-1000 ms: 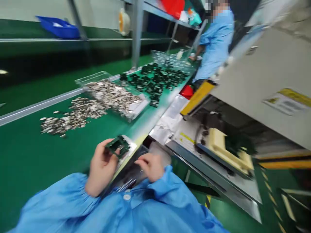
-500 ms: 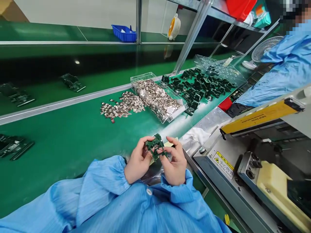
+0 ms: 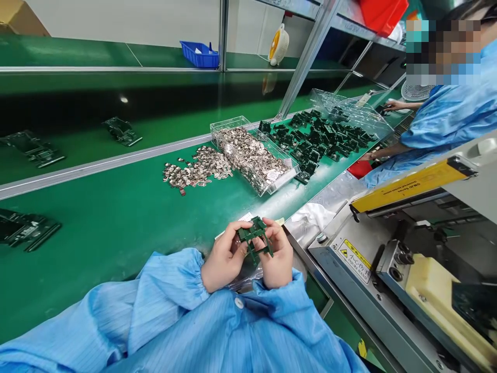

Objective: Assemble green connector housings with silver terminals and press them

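Observation:
Low in the middle of the head view, a green circuit board panel (image 3: 256, 234) with cut-out gaps is held up in front of my body. My left hand (image 3: 224, 257) pinches its left side between thumb and fingers. On the other side my right hand (image 3: 277, 255) grips it, with the thumb at the panel's middle. Beyond my hands lies a loose heap of small silvery metal parts (image 3: 197, 167). A clear plastic box (image 3: 277, 185) beside the heap is filled with more of them.
Dark circuit boards (image 3: 318, 137) are spread behind the box, and more boards (image 3: 25, 230) lie at the far left. A machine with a yellow bar (image 3: 413, 185) stands close on my right. At the upper right a co-worker in a blue smock (image 3: 452, 111) reaches toward the bench.
The panel has been tilted and turned in my hands, and my right fingers have closed in on its edge. The co-worker has leaned in, and their hands now show.

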Demonstrator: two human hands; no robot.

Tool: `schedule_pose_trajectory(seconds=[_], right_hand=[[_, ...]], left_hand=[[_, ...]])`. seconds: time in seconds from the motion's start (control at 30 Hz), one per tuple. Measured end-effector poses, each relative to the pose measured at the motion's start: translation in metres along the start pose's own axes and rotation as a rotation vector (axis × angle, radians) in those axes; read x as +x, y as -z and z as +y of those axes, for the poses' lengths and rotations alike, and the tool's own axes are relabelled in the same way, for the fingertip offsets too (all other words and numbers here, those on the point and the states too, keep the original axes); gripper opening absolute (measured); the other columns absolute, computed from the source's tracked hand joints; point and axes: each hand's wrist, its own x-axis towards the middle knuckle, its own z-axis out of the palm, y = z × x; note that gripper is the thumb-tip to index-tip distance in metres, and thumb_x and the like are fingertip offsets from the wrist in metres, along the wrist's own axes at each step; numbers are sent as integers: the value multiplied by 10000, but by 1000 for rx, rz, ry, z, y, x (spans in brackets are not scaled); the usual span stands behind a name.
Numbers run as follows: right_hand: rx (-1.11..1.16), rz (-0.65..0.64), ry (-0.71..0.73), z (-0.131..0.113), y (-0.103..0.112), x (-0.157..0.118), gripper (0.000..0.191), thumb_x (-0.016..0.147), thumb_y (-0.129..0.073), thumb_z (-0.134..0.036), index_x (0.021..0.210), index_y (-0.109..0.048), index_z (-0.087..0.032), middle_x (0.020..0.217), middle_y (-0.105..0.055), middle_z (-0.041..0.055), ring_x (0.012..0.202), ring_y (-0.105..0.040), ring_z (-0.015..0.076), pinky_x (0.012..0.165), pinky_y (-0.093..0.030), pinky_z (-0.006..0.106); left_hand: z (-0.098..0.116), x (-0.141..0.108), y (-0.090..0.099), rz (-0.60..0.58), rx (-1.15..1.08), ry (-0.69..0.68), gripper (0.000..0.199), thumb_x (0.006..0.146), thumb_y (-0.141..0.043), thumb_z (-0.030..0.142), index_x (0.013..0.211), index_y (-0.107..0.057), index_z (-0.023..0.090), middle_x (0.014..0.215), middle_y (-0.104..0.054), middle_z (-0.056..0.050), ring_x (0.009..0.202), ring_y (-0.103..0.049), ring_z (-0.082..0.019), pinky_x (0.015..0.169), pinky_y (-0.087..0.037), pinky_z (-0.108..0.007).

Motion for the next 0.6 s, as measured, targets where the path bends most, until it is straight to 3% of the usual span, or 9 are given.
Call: schedule_pose_trajectory(seconds=[0.1,0.2,0.27,0.37,0.43,0.5,0.53,0.6], right_hand=[[151,-125,-64,-1,13,0,312,798,-720,-349,1002,-524,-215,1230,-585,134,1029,-618,246,809,-530,363],[51,-276,55,-14,39,-5,558,844,-702,-330,1338,-452,-255,1428,-455,115,1265,-476,270,905,-501,379],[-62,-322,202,-29,62,-13,650,852,-716,-352,1418,-403,-291,1470,-413,81,1338,-394,273,994,-454,406],[-136,-293,338,-56,103,-32,625,819,-745,-459,1366,-484,-307,1319,-562,69,1228,-511,277,1031,-441,443],[-155,-211,334,-69,136,-51,613,782,-767,-497,1320,-533,-320,1231,-617,66,1150,-569,291,1013,-464,475],[-173,-23,300,-77,175,-77,615,737,-800,-508,1281,-576,-328,1204,-632,80,1124,-587,318,988,-486,507],[-177,135,286,-78,195,-91,619,718,-816,-506,1265,-594,-322,1197,-635,91,1112,-594,327,972,-497,513],[-154,577,313,-77,236,-118,630,683,-845,-486,1239,-615,-297,1194,-627,97,1086,-607,315,965,-503,505]], left_hand=[[4,3,2,-17,-57,11,280,903,-517,245,1180,-501,202,1047,-623,-74,828,-604,-169,721,-494,-275],[17,3,3,-81,-81,47,295,905,-519,257,1192,-484,200,1082,-631,-82,919,-625,-189,790,-515,-294],[33,3,1,-236,-82,54,295,904,-518,253,1193,-497,200,1140,-630,-97,996,-632,-208,859,-522,-315],[64,12,-8,-587,-99,63,356,898,-535,259,1253,-513,239,1217,-623,-96,1054,-640,-225,903,-532,-332],[86,30,-25,-821,-121,61,474,869,-592,282,1330,-483,277,1240,-627,-89,1078,-644,-244,864,-560,-340],[107,52,-58,-993,-93,-30,543,834,-644,301,1352,-483,273,1267,-621,-93,1133,-624,-266,867,-567,-361],[118,62,-80,-1031,-53,-129,546,820,-662,306,1339,-502,255,1283,-614,-98,1167,-604,-272,905,-554,-376],[136,77,-133,-1031,39,-379,539,805,-682,317,1310,-529,206,1306,-598,-118,1205,-575,-277,994,-500,-407]])
